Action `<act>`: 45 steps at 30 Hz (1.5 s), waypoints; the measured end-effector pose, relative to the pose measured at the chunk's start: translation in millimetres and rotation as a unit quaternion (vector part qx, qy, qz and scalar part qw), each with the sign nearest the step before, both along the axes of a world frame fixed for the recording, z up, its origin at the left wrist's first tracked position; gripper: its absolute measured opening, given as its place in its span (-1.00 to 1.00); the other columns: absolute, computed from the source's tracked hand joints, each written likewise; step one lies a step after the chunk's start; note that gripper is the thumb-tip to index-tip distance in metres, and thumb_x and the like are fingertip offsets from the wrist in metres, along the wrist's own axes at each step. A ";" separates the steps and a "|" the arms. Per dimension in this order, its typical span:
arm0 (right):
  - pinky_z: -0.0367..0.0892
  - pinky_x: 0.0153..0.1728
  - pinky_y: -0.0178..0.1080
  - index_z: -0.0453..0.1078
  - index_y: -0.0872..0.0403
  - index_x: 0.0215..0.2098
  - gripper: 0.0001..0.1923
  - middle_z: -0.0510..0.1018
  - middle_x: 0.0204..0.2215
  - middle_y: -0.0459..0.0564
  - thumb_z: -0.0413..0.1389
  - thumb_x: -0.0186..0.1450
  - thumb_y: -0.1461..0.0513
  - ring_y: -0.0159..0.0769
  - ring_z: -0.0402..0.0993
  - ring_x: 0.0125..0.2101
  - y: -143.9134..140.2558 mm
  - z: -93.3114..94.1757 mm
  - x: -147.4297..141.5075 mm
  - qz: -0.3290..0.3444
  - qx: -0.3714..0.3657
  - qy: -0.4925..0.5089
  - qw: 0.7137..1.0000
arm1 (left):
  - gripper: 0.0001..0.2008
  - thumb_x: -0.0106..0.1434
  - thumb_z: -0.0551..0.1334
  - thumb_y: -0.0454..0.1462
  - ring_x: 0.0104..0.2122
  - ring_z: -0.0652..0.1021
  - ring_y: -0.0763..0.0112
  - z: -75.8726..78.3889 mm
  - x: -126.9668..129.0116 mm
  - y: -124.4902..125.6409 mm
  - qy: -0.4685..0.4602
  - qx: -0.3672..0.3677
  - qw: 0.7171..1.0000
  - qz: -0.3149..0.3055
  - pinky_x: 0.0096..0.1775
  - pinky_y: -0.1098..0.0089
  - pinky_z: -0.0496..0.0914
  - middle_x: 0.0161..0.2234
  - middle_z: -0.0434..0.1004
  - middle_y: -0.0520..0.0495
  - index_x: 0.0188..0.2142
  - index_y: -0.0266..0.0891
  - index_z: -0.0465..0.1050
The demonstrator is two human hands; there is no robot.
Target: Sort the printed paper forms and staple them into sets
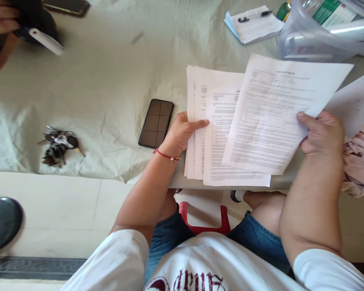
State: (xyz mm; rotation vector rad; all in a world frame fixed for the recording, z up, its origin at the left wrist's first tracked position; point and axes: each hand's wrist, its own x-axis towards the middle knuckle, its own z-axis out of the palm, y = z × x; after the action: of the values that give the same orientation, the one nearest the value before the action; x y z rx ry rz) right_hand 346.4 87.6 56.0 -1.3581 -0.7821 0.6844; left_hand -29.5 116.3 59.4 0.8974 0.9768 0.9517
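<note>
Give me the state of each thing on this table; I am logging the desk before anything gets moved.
left hand: flat, pressing on the paper stack
right hand: gripping a single sheet
single sheet: lifted, tilted over the stack
paper stack: lying flat, overhanging the table edge
phone: face up, screen dark
keys: bunched, lying on the cloth
pen: resting on a notepad

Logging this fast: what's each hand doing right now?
Left hand: open, flat on the paper stack.
Right hand: closed, holding one printed sheet.
</note>
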 end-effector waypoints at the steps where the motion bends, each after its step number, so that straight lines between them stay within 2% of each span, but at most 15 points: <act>1: 0.61 -0.03 0.26 0.73 0.03 -0.36 -0.52 0.77 -0.26 0.08 0.61 -0.29 0.17 0.07 0.71 -0.25 0.9 -0.8 4.6 -0.009 0.013 0.006 1.000 | -0.59 -0.01 0.65 -0.15 0.02 0.76 -0.23 -0.4 -0.8 0.0 -0.002 -0.001 1.000 0.000 0.10 -0.12 0.69 -0.07 0.82 -0.23 -0.18 -0.23 0.71; 6: 0.58 0.05 0.28 0.62 0.01 -0.49 -0.70 0.76 -0.23 0.08 0.52 -0.21 0.22 0.10 0.72 -0.15 5.8 -5.3 16.7 -0.018 0.053 0.030 0.998 | -0.59 0.00 0.65 -0.15 0.02 0.77 -0.23 -1.3 -1.2 0.2 -0.001 -0.003 1.000 -0.002 0.11 -0.13 0.68 -0.08 0.82 -0.23 -0.18 -0.23 0.71; 12: 0.58 0.15 0.20 0.59 0.01 -0.48 -0.75 0.72 -0.32 0.02 0.38 -0.19 0.31 0.02 0.70 -0.16 7.8 -6.8 11.6 -0.021 0.061 0.068 0.996 | -0.61 0.02 0.64 -0.17 0.02 0.77 -0.21 -0.1 0.2 -0.3 -0.006 -0.008 1.000 0.000 0.12 -0.12 0.68 -0.07 0.82 -0.24 -0.17 -0.24 0.71; 19: 0.66 0.06 0.29 0.57 0.07 -0.41 -0.79 0.71 -0.23 0.08 0.37 -0.04 0.37 0.12 0.70 -0.01 1.4 6.2 -3.1 -0.026 0.030 0.108 0.993 | -0.60 0.03 0.64 -0.16 0.02 0.77 -0.22 -1.3 -0.1 0.1 -0.003 -0.005 1.000 -0.004 0.13 -0.12 0.68 -0.09 0.82 -0.23 -0.17 -0.24 0.70; 24: 0.67 0.06 0.28 0.56 0.09 -0.40 -0.75 0.73 -0.20 0.11 0.38 -0.09 0.35 0.14 0.69 0.01 -1.9 11.9 -11.2 -0.017 0.022 0.118 0.993 | -0.57 0.03 0.63 -0.13 0.07 0.75 -0.25 -1.3 0.4 0.3 0.004 0.002 1.000 -0.012 0.15 -0.15 0.66 -0.10 0.82 -0.23 -0.13 -0.22 0.69; 31: 0.60 0.05 0.34 0.60 0.03 -0.46 -0.67 0.76 -0.17 0.13 0.50 -0.21 0.25 0.27 0.70 -0.01 1.0 3.4 -5.8 -0.009 0.029 0.041 0.999 | -0.59 0.02 0.63 -0.13 0.05 0.75 -0.29 1.3 2.4 -0.3 0.003 0.002 1.000 -0.004 0.12 -0.17 0.67 -0.11 0.81 -0.26 -0.16 -0.22 0.69; 35: 0.61 0.03 0.30 0.63 -0.01 -0.44 -0.60 0.78 -0.18 0.04 0.60 -0.23 0.13 0.15 0.72 -0.11 1.1 0.9 -4.3 0.003 0.025 0.018 1.000 | -0.57 0.01 0.63 -0.14 0.07 0.75 -0.30 2.8 3.3 -1.0 0.000 0.001 1.000 -0.003 0.12 -0.17 0.67 -0.13 0.81 -0.26 -0.15 -0.22 0.69; 39: 0.63 0.00 0.21 0.71 0.03 -0.31 -0.47 0.79 -0.20 0.06 0.66 -0.24 0.09 0.05 0.72 -0.21 -3.9 2.7 -12.7 0.027 -0.012 0.018 0.999 | -0.57 -0.01 0.64 -0.13 0.06 0.75 -0.26 3.8 4.9 -1.2 -0.001 -0.003 1.000 0.005 0.12 -0.15 0.67 -0.11 0.81 -0.23 -0.17 -0.21 0.68; 42: 0.64 -0.09 0.09 0.73 0.05 -0.23 -0.41 0.78 -0.21 0.05 0.68 -0.19 0.04 -0.07 0.68 -0.29 -9.1 3.7 -26.0 0.075 -0.054 0.006 0.996 | -0.56 -0.01 0.64 -0.12 0.07 0.74 -0.28 4.8 6.1 0.0 0.004 0.001 1.000 0.025 0.12 -0.15 0.67 -0.07 0.81 -0.24 -0.17 -0.21 0.68; 45: 0.60 -0.18 -0.07 0.70 0.05 -0.26 -0.43 0.77 -0.25 0.01 0.68 -0.16 0.01 -0.19 0.62 -0.33 -11.9 1.7 -37.9 0.093 -0.078 -0.021 0.992 | -0.55 -0.02 0.63 -0.13 0.07 0.74 -0.29 5.7 6.9 1.4 0.006 0.007 0.999 0.040 0.14 -0.15 0.66 -0.05 0.81 -0.26 -0.16 -0.22 0.67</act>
State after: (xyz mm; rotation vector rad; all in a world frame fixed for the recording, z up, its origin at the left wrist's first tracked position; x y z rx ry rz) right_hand 308.5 75.7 57.7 -1.4564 -0.9113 0.8817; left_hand -22.6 117.7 65.1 0.8827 1.0240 1.0222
